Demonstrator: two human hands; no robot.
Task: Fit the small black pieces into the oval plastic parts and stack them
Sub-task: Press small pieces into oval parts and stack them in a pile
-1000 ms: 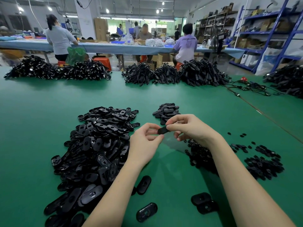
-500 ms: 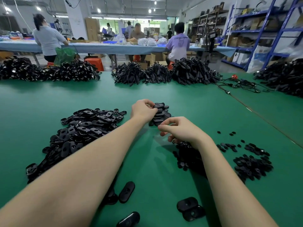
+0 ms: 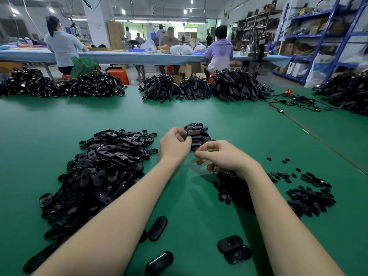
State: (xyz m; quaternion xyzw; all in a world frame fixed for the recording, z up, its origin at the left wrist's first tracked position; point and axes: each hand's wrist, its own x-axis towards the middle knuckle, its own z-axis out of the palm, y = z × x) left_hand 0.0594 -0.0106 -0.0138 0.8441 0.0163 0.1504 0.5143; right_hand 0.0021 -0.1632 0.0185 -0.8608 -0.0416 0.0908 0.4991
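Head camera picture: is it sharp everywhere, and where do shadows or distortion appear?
Head view: the wide lens bends the blue shelves and the green table edge; slight motion blur softens the left hand and right hand; soft overhead light throws faint shadows beneath the forearms; far workers look hazy.

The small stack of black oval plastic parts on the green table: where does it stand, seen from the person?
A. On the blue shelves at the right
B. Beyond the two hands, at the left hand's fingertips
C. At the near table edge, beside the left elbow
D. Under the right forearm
B: the small stack of black oval plastic parts rises on the green table just past both hands, and the left hand has its fingers at the stack's side.
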